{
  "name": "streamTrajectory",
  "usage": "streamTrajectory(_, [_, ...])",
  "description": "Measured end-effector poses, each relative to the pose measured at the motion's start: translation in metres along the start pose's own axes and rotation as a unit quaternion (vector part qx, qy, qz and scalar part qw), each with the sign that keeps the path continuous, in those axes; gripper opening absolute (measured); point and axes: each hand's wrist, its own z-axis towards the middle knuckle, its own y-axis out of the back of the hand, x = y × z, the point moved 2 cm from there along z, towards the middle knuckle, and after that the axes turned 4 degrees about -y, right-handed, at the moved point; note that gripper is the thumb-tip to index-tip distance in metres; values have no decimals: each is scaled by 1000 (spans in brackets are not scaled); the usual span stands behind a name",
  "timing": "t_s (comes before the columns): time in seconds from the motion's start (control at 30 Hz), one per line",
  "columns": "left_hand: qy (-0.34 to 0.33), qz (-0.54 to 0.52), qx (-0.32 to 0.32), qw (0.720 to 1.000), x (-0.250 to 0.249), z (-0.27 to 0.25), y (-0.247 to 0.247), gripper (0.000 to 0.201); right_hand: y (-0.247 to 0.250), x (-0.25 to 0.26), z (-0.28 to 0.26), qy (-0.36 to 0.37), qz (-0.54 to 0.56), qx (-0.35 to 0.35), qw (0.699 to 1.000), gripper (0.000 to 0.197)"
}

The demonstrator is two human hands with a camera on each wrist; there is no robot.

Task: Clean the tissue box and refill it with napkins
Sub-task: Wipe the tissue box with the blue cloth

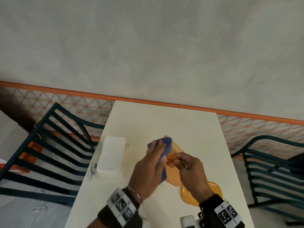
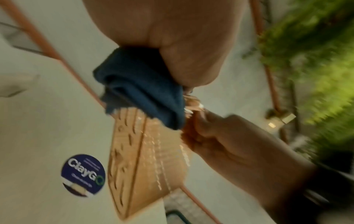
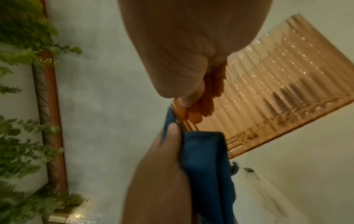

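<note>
The tissue box (image 1: 176, 171), orange see-through ribbed plastic, is held tilted above the white table (image 1: 164, 120). My right hand (image 1: 185, 163) pinches its upper rim, fingers curled over the edge. My left hand (image 1: 154, 160) grips a folded blue cloth (image 1: 166, 145) and presses it against the box's left side. The left wrist view shows the cloth (image 2: 145, 94) bunched over the box (image 2: 145, 151) wall. In the right wrist view the cloth (image 3: 206, 166) lies beside the box (image 3: 277, 91). A white pack of napkins (image 1: 111, 155) lies at the table's left edge.
The box's orange lid (image 1: 212, 190) lies flat on the table under my right wrist. A round blue sticker (image 2: 83, 175) is on the tabletop. Dark slatted chairs stand left (image 1: 49, 145) and right (image 1: 271, 170). A grey wall runs behind the table.
</note>
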Motion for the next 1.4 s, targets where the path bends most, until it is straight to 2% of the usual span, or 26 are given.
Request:
streamTrajectory(0.07, [-59,-17,16,998,-12,-5,-7,52,1,-2,-1,8,-13,9,1000,35])
streamTrajectory(0.1, [-61,-24,9,998,-8,2,-8,51,2,-3,-2,5,-4,11,1000,35])
streamTrajectory(0.13, [-33,-31,-5,999,3,13,-8,49,4,-4,-1,0,4,6,1000,35])
streamTrajectory(0.2, [65,-27,-38,997,22,27,3,44,8,-3,0,-3,19,-13,1000,33])
streamTrajectory(0.23, [80,-16,-43,996,29,22,5,43,10,-2,0,0,28,-16,999,32])
streamTrajectory(0.37, [-7,-26,19,999,4,-23,-4,48,9,-4,-2,12,-8,18,1000,36])
streamTrajectory(0.43, [-28,-25,16,999,2,-12,-10,49,8,-6,-3,8,0,31,999,35])
streamTrajectory(0.47, [-11,-21,8,1000,10,1,-10,49,9,-5,-2,7,10,30,999,34])
streamTrajectory(0.53, [65,-14,-17,998,26,20,1,45,10,-3,1,8,29,17,999,33])
streamTrajectory(0.6, [92,4,-24,995,32,10,5,45,8,-1,4,6,48,5,999,33])
streamTrajectory(0.7, [11,-22,1,1000,7,-22,-1,49,-1,0,6,7,39,24,999,35])
streamTrajectory(0.77, [-14,-44,-2,999,5,-16,-5,47,-7,-2,4,6,36,40,999,38])
streamTrajectory(0.8, [1,-39,-10,999,11,-6,-3,46,-9,-2,3,-1,48,41,998,39])
streamTrajectory(0.9, [103,-37,-21,994,30,13,16,35,-2,-1,3,-9,100,13,995,32])
streamTrajectory(0.97, [138,-65,-90,984,37,0,32,30,8,5,4,-9,152,-4,988,29])
streamTrajectory(1.03, [195,-67,-184,961,50,-26,45,25,17,11,6,-1,188,-6,982,28])
streamTrajectory(1.07, [246,-94,-203,943,54,-37,47,24,19,14,7,5,196,-3,981,27])
streamTrajectory(1.1, [307,-156,-195,918,57,-46,45,28,21,16,9,10,203,2,979,26])
streamTrajectory(1.17, [398,-307,-124,855,58,-53,35,46,21,19,12,16,216,14,976,24])
streamTrajectory(1.23, [442,-402,-44,801,58,-55,22,65,17,19,13,15,223,30,974,25])
streamTrajectory(1.27, [453,-421,-15,786,59,-55,17,74,16,18,14,12,228,40,973,25])
streamTrajectory(1.33, [454,-438,32,775,64,-55,11,95,13,15,16,1,254,58,965,28])
streamTrajectory(1.4, [444,-472,46,760,63,-49,12,108,12,15,17,-24,331,77,940,30])
